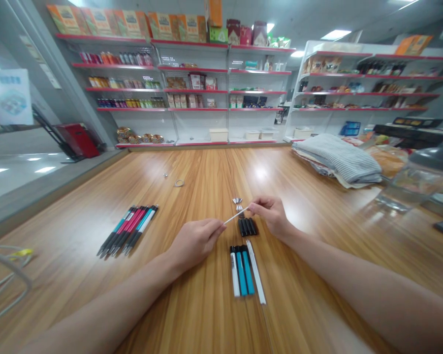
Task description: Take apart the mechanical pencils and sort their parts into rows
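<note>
A thin white pen refill (pixel 236 215) stretches between my two hands above the wooden table. My left hand (pixel 199 240) pinches its lower end, and my right hand (pixel 269 212) pinches the upper end near the tip. Just below it lie several black pen grips (pixel 247 226) in a row. Beyond those are small white parts (pixel 239 208) and silver metal tips (pixel 237 200). Nearer me rest pen barrels, one white and two blue (pixel 242 271), with black tops, and beside them more white refills (pixel 256 273). Several assembled pens (pixel 128 230) lie side by side to the left.
A coiled ring (pixel 179 183) and a small metallic bit (pixel 165 175) lie farther back. Folded striped cloth (pixel 339 156) and a clear jar (pixel 402 184) stand at right. Looped cable (pixel 11 275) is at the left edge. Stocked shelves (pixel 192 91) line the back.
</note>
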Available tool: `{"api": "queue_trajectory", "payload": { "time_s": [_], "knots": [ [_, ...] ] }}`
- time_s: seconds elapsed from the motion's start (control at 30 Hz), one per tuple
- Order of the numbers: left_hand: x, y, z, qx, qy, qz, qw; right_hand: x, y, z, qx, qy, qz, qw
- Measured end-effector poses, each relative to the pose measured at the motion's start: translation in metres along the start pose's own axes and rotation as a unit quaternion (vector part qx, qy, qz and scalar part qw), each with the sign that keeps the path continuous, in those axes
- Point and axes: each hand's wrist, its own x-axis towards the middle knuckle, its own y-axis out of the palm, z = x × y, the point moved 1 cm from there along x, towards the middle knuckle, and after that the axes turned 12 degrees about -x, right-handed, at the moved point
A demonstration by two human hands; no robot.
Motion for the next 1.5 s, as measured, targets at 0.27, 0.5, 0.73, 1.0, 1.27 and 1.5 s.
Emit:
{"api": "queue_trajectory", "payload": {
  "time_s": [0.27,0.5,0.73,1.0,1.27,1.5],
  "knots": [
    [0.002,-0.001,-0.006,-0.006,0.013,-0.02,1.0,-0.006,0.008,0.008,0.072,0.072,-0.007,0.995],
    [0.001,0.003,-0.02,0.002,0.083,0.006,0.997,-0.018,0.015,0.041,0.019,0.053,0.044,0.997],
    [-0.005,-0.004,-0.008,-0.032,0.052,-0.023,0.998,-0.004,-0.025,0.073,-0.193,0.222,0.365,0.883],
    [-0.002,-0.003,-0.01,-0.052,0.031,0.0,0.998,-0.029,-0.019,0.052,-0.247,0.32,0.542,0.737],
    [-0.005,-0.001,-0.014,-0.066,0.027,0.004,0.997,-0.026,-0.017,0.045,-0.168,0.274,0.567,0.759],
    [-0.005,-0.001,-0.013,-0.07,0.03,0.009,0.997,-0.023,-0.022,0.039,-0.134,0.26,0.619,0.729]
  ]
}}
